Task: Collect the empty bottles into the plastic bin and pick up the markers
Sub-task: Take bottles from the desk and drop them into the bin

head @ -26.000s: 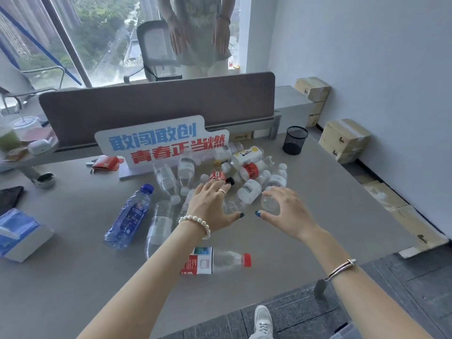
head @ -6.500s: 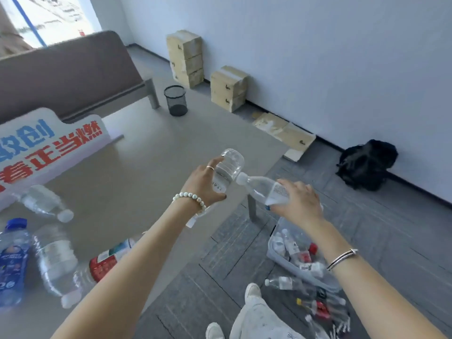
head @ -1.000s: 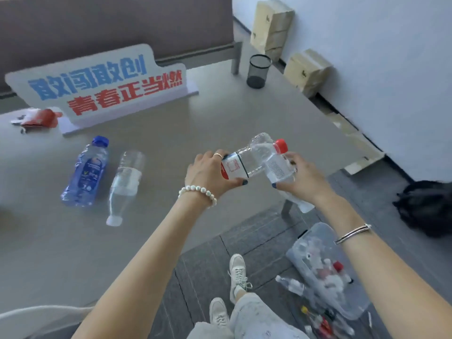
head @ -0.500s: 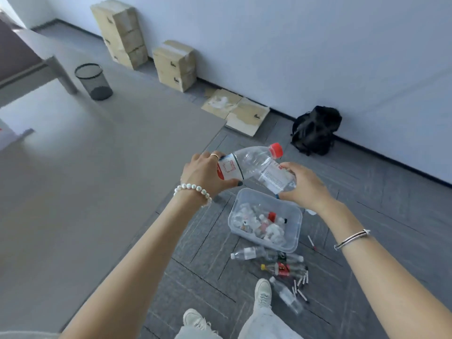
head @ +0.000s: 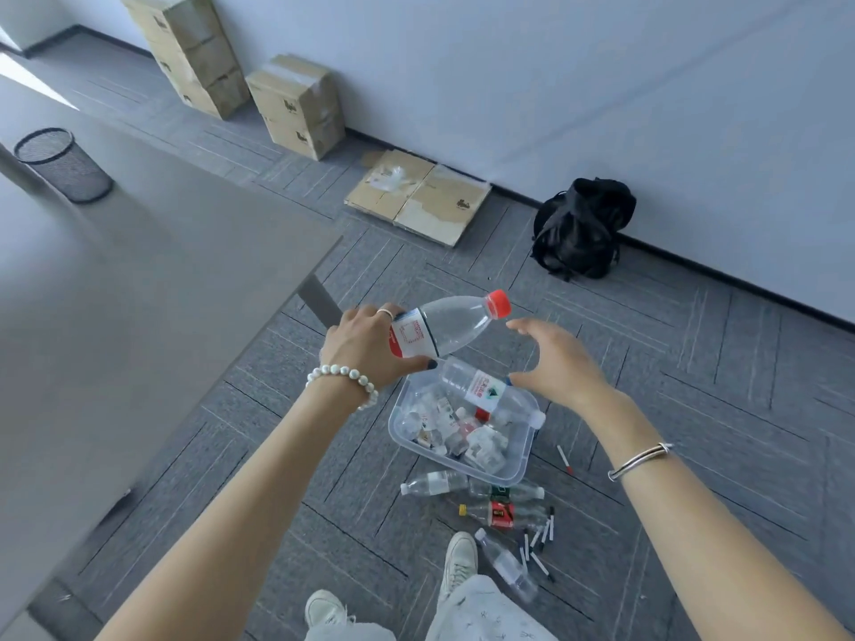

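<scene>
Held bottle (head: 446,325): clear, red cap, red-and-white label. Second bottle (head: 490,393) over the bin (head: 520,460): clear, white cap, white label with red and teal marks. Bin: translucent. Carpet (head: 647,363): grey, striped herringbone tiles. At 10 o'clock, mesh cup (head: 62,164): black. At 1 o'clock, bag (head: 578,229): black. Boxes (head: 296,104): tan. Desk (head: 115,293): grey-beige.

Nothing here reads clearly to me. The red-and-white label on the bottle (head: 444,328) in my left hand (head: 365,347) is blurred (likewise the falling bottle's label (head: 486,390)), and the far cardboard boxes (head: 296,106) carry illegible dark logos.
</scene>
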Motion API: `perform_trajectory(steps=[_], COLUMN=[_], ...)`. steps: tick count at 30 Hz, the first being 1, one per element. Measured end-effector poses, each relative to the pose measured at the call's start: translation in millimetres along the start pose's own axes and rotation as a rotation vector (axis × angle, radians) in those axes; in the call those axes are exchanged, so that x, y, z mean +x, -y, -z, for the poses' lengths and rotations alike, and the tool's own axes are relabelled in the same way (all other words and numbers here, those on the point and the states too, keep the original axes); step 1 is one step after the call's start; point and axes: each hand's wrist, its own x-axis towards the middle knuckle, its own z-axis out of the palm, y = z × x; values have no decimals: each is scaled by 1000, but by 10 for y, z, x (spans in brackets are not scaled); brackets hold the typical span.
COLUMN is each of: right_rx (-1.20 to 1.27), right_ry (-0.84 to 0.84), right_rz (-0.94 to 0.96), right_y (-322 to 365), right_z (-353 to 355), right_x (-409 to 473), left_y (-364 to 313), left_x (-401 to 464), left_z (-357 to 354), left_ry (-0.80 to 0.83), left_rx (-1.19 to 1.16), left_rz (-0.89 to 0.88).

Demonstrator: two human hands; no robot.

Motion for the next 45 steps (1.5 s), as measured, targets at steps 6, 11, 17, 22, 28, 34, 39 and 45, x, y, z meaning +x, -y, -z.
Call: perform_trajectory(steps=[6,11,17,22,28,34,39,45], right_rx=[2,0,13,12,-5,-29,-65,-98], right_ry=[14,0,-22,-37,-39,4,27,41], right_rz=[-3,-24,-39,-67,-76,-20,60,200], right_y=[-358,-538,-636,-732,-752,-495,-68,744], right_z=[212,382,492,576,615,522,424,174], right_x=[123,139,61,-46,-87,-35,63,157], left_y=[-211,-267,-445,-669,-723,-401,-95,464], left_x=[217,349,458,531,570,455,206,-193], left_z=[-148,-192,-360,-557,-519,-321,-32,405], left_ry=[15,21,85,86,40,-8,-33,-166], left_rx=[24,77,157,219,162,133,92,43], left_rz=[16,-11,-104,-154,-179,-133,-83,-29])
